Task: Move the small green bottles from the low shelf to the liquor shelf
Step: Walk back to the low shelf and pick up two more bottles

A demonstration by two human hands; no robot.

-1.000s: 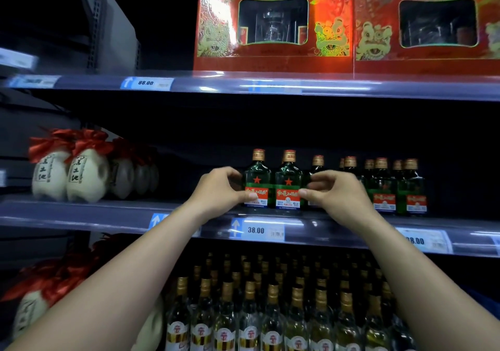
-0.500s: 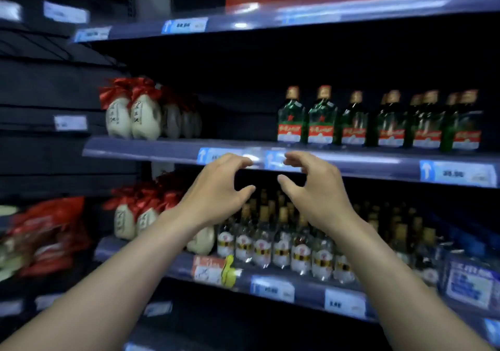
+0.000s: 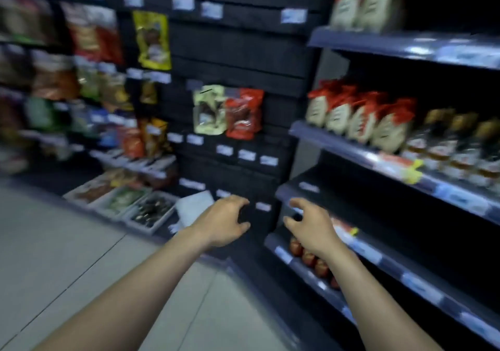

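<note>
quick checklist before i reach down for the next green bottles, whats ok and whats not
1. Left hand free to grasp: ok, open and holding nothing.
2. Right hand free to grasp: ok, open and holding nothing.
3. Small green bottles in sight: not ok, none can be made out in this view.
4. Low shelf located: cannot tell; red-capped items sit under the right wrist, too blurred to identify.
5. View steady enough to aim: not ok, the whole picture is motion-blurred.
6. Path below the hands clear: ok, only bare floor between the arms and the shelf edge.
</note>
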